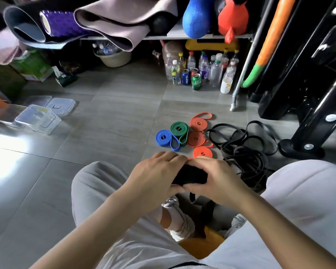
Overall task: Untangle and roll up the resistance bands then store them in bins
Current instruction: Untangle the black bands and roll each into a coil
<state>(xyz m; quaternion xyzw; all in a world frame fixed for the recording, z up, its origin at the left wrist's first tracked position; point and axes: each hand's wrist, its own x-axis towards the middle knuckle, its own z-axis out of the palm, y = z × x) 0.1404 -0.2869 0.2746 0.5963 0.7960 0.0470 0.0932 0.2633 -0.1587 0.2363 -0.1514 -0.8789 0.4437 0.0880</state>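
Head view: looking down past pale trousers (97, 181) onto a grey tiled floor (105, 123).
Left hand (155, 171): gripping the left side of the black roll, fingers curled over its top, thumb underneath.
Right hand (213, 177): gripping the right side of the same roll, fingers over the top, thumb at the near edge, touching the left thumb.
Black roll (190, 176): held off the floor between both hands, near the centre; loose tail hanging from it toward the shoes.
Blue roll (164, 138): flat on the floor beyond the hands, leftmost of the coiled bands, touching the green one.
Green roll (179, 131): just right of and beyond the blue, against the orange coils.
Orange rolls (196, 138): three coils in a near-to-far row right of the green; farthest one trailing a loose loop to the right.
Black tangle (241, 144): unrolled black bands heaped on the floor right of the orange row, reaching toward the right knee.
Clear bins (39, 118): on the floor at far left, well apart from the bands, with a lid (60, 106) just beyond.
Bottles and cans (200, 70): clustered on the far floor under a shelf (163, 37).
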